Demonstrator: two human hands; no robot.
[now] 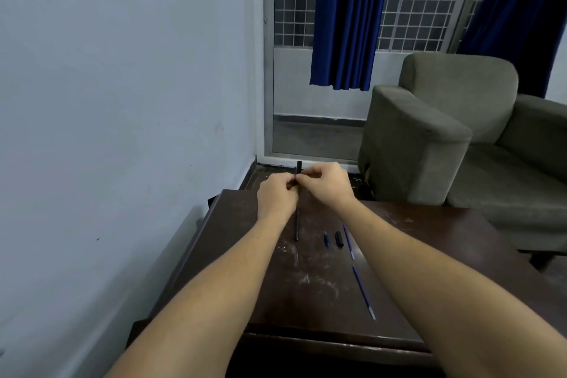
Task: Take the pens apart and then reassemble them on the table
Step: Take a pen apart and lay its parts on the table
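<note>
A soft grey armchair (429,138) stands behind the dark, flat desk (414,239), which is scratched white. Over the desk the left hand (276,196) and right hand (326,184) meet, each grip pinched tight on a long, thin black pen tube (297,224). The tube stands upright, sticking out above and below the fingers. On the desk, right of it, lie two skinny blue ink sticks (364,291), a stubby black cap (338,239) and a blue cap (327,239).

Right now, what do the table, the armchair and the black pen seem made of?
Table: dark wood or veneer, slight sheen, pale scratches. Armchair: matte grey-green fabric, soft rounded arms. Black pen: likely plastic; thin, smooth, dull.
</note>
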